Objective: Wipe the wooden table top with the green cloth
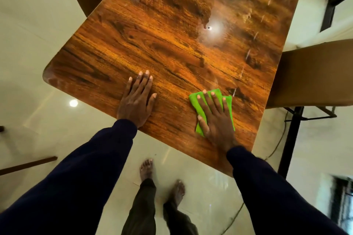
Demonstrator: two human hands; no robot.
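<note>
Near the near right corner of the wooden table top (152, 44), the green cloth (193, 100) lies folded flat on the surface, a little in from the near edge. The right hand (215, 118) rests on top of it with the fingers straight and spread; nothing is pinched or curled round, and the palm and fingers press the cloth down. The left hand (136, 101) lies flat and bare on the wood beside the near edge, about midway along it, fingers extended and holding nothing; it appears to serve as a brace. The step in hand is judged to be a wiping stroke over the near part of the tabletop. Pale streaks (248, 54) and a hazy film show toward the far half and the right edge, so most of the surface probably remains to be covered. For a good result, apply even pressure through the whole palm so that the cloth does not bunch or slip from under the fingers. Work in overlapping passes along the grain, from the near edge toward the far edge. Move the bracing hand off each area before wiping it. Carry each pass fully to the edges and the rounded corners. A brown chair (309, 74) stands just beside the right edge.
</note>
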